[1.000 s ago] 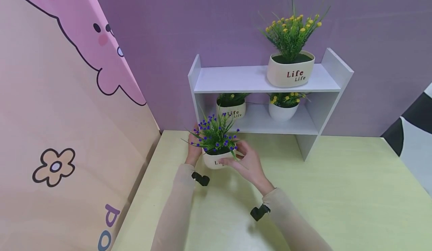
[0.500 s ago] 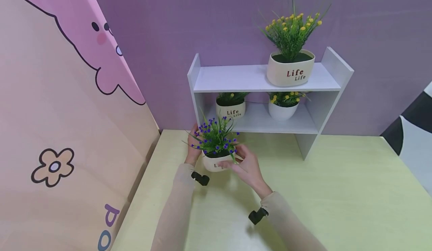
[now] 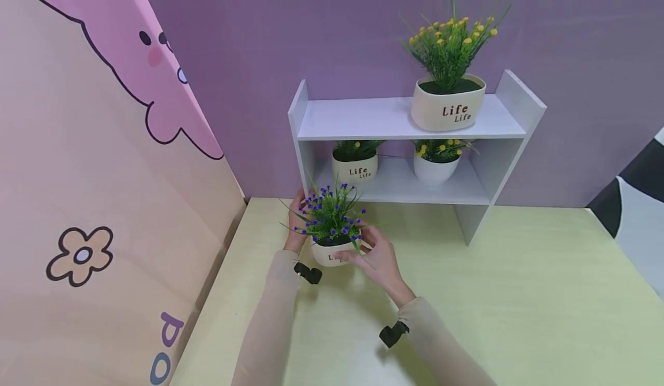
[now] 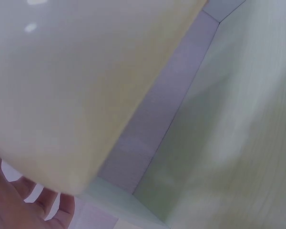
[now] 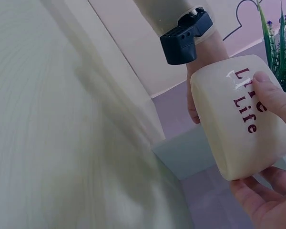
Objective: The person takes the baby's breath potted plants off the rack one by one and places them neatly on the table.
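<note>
In the head view, a cream oval pot [image 3: 323, 253] of artificial grass with small purple flowers [image 3: 332, 216] hangs above the table, in front of the shelf's lower left. My right hand [image 3: 383, 264] grips its right side. In the right wrist view, the thumb [image 5: 271, 93] presses on the "Life" lettering and the other fingers reach under the far side. My left hand [image 3: 296, 227] lies at the pot's left, beside the left panel of the white shelf [image 3: 353, 118]. Its fingers [image 4: 47, 200] bend behind the pot in the left wrist view; their contact is hidden.
A larger pot with yellow flowers [image 3: 448, 112] stands at the right of the top board. On the lower board are a "Life" pot [image 3: 355, 170] at the left and a round white pot [image 3: 436, 171] at the right. The wall panel [image 3: 129, 213] borders the table's left.
The purple-flowered pot has come slightly toward me and down, away from the shelf, together with my right hand. My left hand has hardly moved.
</note>
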A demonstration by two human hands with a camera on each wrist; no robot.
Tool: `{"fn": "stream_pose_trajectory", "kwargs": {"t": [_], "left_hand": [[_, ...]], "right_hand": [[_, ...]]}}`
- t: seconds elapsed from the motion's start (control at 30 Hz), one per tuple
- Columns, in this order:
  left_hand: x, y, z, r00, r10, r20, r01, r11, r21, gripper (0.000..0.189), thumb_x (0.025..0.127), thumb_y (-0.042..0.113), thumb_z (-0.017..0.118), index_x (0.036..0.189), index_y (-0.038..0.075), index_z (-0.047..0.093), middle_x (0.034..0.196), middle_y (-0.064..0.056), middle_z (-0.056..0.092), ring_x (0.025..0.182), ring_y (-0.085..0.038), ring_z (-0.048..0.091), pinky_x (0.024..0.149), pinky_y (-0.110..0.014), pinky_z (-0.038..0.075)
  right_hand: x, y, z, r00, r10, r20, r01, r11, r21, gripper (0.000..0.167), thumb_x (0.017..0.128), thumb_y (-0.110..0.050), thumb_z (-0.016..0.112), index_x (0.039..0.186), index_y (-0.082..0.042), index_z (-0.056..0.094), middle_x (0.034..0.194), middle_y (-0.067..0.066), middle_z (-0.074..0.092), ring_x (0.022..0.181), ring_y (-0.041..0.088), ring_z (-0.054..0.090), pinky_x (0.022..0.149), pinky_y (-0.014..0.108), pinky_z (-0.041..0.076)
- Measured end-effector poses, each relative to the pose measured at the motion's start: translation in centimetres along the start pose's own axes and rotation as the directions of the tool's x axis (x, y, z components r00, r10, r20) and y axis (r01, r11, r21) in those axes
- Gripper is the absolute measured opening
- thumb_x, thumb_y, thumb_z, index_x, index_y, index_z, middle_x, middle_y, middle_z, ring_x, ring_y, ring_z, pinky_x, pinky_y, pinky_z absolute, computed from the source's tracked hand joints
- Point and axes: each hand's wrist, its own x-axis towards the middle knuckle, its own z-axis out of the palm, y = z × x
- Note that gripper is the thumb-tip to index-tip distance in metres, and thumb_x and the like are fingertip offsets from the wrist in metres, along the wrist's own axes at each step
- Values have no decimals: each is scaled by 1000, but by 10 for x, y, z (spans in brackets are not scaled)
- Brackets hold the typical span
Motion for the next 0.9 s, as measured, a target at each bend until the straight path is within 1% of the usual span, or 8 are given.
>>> {"fn": "stream_pose_trajectory", "kwargs": {"t": [0.1, 0.17, 0.23, 0.4, 0.53, 0.7, 0.8, 0.9], "left_hand": [[0, 1, -1, 1000, 5, -2, -5, 1000, 28, 47, 113, 24, 51, 155, 2, 53, 140, -29, 63, 127, -46, 64, 105, -56, 55], [1, -1, -1, 1000, -8, -4, 8, 999, 44, 46, 113, 25, 50, 154, 4, 54, 140, -27, 63, 128, -46, 64, 105, -58, 55], [3, -4, 0, 1000, -18, 0, 18, 998, 67, 45, 114, 27, 49, 154, 6, 55, 142, -26, 63, 129, -46, 63, 106, -61, 53], [4, -6, 0, 999, -52, 2, 52, 997, 58, 48, 114, 33, 48, 156, 11, 54, 145, -23, 61, 130, -44, 63, 107, -62, 52], [3, -4, 0, 998, -69, -7, 70, 996, 63, 51, 113, 37, 48, 158, 14, 53, 147, -21, 61, 129, -41, 65, 105, -58, 54], [1, -1, 2, 996, -90, -16, 91, 994, 60, 51, 113, 37, 49, 159, 16, 52, 149, -20, 60, 129, -40, 64, 105, -58, 54], [2, 1, 4, 996, -89, -27, 91, 993, 71, 51, 113, 35, 49, 160, 14, 51, 148, -21, 60, 129, -41, 64, 105, -59, 53], [3, 0, 5, 997, -72, -40, 75, 994, 76, 52, 112, 34, 49, 159, 12, 51, 146, -23, 61, 127, -43, 65, 105, -59, 53]], "right_hand": [[0, 2, 1, 1000, 15, -3, -15, 1000, 5, 89, 74, -21, 100, 150, -8, 56, 147, 18, 66, 137, 36, 64, 109, 50, 54], [-1, 5, 2, 1000, 24, -8, -24, 1000, 12, 87, 74, -21, 100, 149, -8, 57, 147, 17, 66, 137, 36, 63, 109, 50, 54], [-2, 7, 4, 998, 54, -22, -54, 998, 20, 84, 73, -23, 101, 145, -10, 59, 146, 16, 67, 139, 36, 62, 110, 52, 53], [-4, 15, 7, 995, 85, -44, -83, 996, 38, 81, 73, -21, 101, 143, -9, 60, 147, 18, 66, 139, 38, 62, 111, 53, 52], [-5, 22, 8, 997, 68, -32, -67, 997, 40, 85, 74, -18, 100, 146, -5, 57, 148, 23, 63, 139, 40, 61, 111, 50, 52], [-6, 28, 9, 997, 66, -34, -65, 997, 39, 86, 74, -17, 100, 147, -4, 57, 148, 23, 64, 139, 41, 61, 111, 51, 52], [-5, 32, 10, 997, 67, -36, -65, 997, 50, 89, 74, -15, 100, 150, -2, 54, 149, 25, 62, 140, 42, 60, 111, 49, 51], [-4, 36, 12, 998, 60, -33, -58, 996, 69, 92, 73, -11, 99, 151, 1, 52, 148, 28, 61, 139, 44, 59, 111, 46, 51]]}}
